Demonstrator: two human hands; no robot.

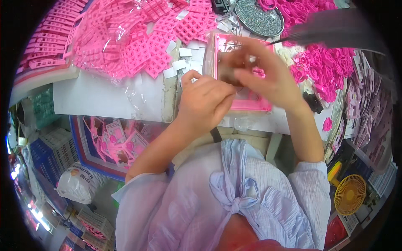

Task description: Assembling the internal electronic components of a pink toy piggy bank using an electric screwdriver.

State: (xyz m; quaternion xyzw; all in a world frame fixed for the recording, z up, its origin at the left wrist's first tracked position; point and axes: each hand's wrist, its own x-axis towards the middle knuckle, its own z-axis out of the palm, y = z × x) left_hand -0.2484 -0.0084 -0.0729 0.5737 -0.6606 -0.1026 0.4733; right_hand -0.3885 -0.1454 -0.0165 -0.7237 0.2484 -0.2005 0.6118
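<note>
A bright pink rectangular plastic frame (pixel 251 104) lies on the white work surface in front of me. My left hand (pixel 205 98) is closed at the frame's left side, thumb and fingertips pressed together. Whatever it pinches, if anything, is too small or hidden. Above the frame, my right hand (pixel 268 77) is bent and blurred by motion, its fingertips smeared. It covers much of the frame's inside. A dark, blurred object with a thin pointed tip (pixel 331 29) reaches in from the right, near my right hand.
A round dish of small silvery pieces (pixel 259 21) stands at the back. Pink grid-like plastic parts (pixel 125 42) pile at left, with small white squares (pixel 180 65) beside them. Pink rings (pixel 326 69) heap at right. A blue-rimmed bin (pixel 79 144) sits below left; a yellow fan (pixel 350 194) lower right.
</note>
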